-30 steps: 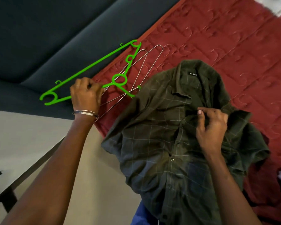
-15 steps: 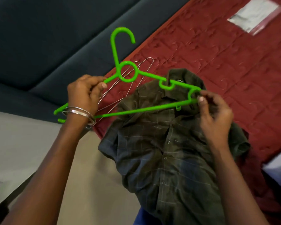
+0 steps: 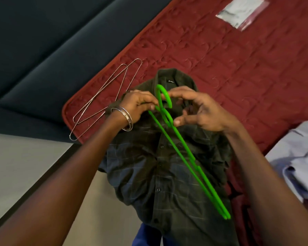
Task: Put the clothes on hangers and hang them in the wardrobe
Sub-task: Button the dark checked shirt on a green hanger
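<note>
Both hands meet over the collar of the dark checked shirt [image 3: 167, 174]: the left hand [image 3: 137, 105], a metal bangle [image 3: 124, 118] on its wrist, pinches the green plastic hanger [image 3: 181, 150] just below its hook, while the right hand [image 3: 197, 110] grasps the same neck, forefinger on the hook and thumb under the ring. The hanger's arms run edge-on toward five o'clock above the shirt's buttoned front. The shirt lies collar-up on a quilted maroon bedspread [image 3: 238, 68]. At nine o'clock of the hands, wire hangers [image 3: 103, 102] rest on the bedspread's corner. A pale garment [image 3: 299, 162] lies at four o'clock, a plastic bag [image 3: 242, 11] at one o'clock.
</note>
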